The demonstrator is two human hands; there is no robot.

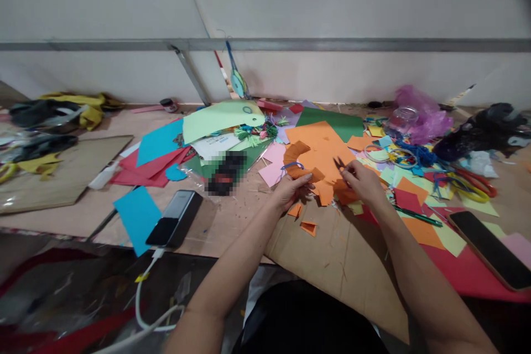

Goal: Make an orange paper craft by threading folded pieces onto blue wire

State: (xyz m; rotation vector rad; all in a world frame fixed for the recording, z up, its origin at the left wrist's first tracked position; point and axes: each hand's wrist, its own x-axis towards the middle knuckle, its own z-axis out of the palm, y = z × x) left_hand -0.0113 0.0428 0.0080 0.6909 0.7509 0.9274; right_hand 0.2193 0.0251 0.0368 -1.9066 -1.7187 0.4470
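Note:
My left hand (291,191) pinches the lower end of a curved, dark orange paper piece (296,156), with a blue cord lying across the piece near my fingers. Held in my right hand (362,178) is a small dark pointed tool (339,164), its two tips pointing up and left; it looks like small scissors. A large bright orange sheet (321,141) lies behind and between the hands. Small orange scraps (308,227) rest on the brown cardboard (332,249) below my hands.
A power bank (176,220) with a white cable stands left, near blue paper (138,218). To the right lie a phone (489,249), a green pen (417,214), yellow-handled scissors (473,192) and coloured scraps. Pale green paper (215,120) and a pink plastic bag (423,116) lie farther back.

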